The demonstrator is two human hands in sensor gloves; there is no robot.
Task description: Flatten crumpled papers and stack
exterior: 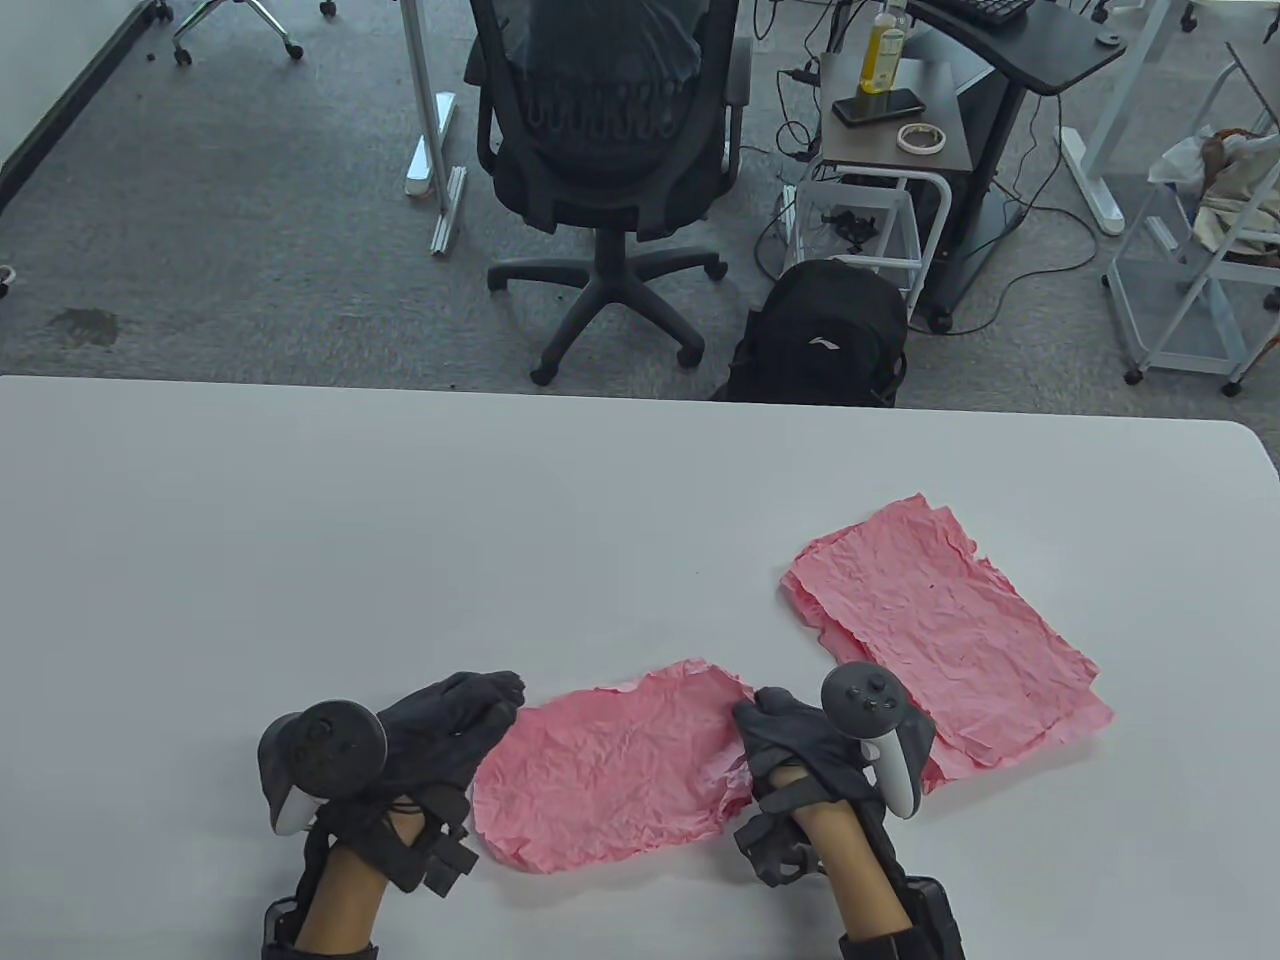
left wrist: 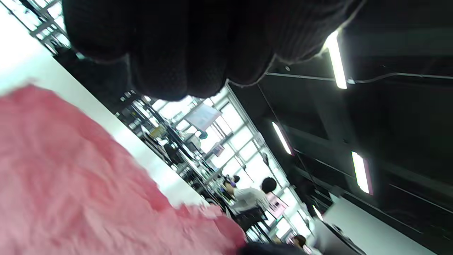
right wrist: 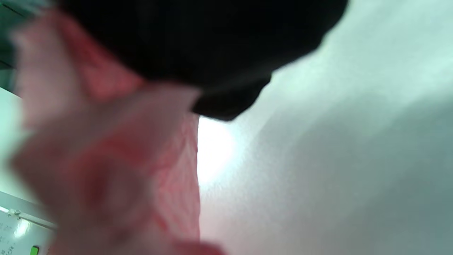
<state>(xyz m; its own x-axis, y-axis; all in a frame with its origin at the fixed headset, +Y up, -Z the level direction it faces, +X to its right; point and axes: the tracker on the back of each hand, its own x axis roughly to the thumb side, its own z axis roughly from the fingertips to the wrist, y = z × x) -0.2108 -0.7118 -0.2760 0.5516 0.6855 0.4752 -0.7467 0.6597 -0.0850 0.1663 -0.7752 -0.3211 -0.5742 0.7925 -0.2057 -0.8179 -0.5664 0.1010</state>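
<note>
On the white table (exterior: 300, 520), a pink sheet of paper (exterior: 615, 775) lies partly flattened near the front edge, at about six o'clock from the table's middle, still heavily wrinkled and with ragged edges. The left hand (exterior: 440, 735) sits at the sheet's nine o'clock edge, its gloved fingers (exterior: 490, 700) bunched together and pointing toward the paper; they meet the edge, but whether that grip is pinching the paper or only pressing on it I cannot tell. In the left wrist view the fingers (left wrist: 184, 53) hang dark and close over the blurred pink paper (left wrist: 70, 184), which settles nothing. The right hand (exterior: 800, 745) is at the sheet's three o'clock edge, its fingers curled down onto the corner, where the paper is lifted and puckered; the grip looks clenched on that edge. The right wrist view shows the pink paper (right wrist: 116, 159) bunched up against the dark glove (right wrist: 212, 46), all of it blurred. At about two o'clock from the sheet, well apart from it, a stack of flattened pink papers (exterior: 950, 630) lies skewed, their edges not lined up. Beyond the table's far edge, at twelve o'clock, stand a black office chair (exterior: 610, 150) and a black backpack (exterior: 825, 335) on the grey carpet.
</note>
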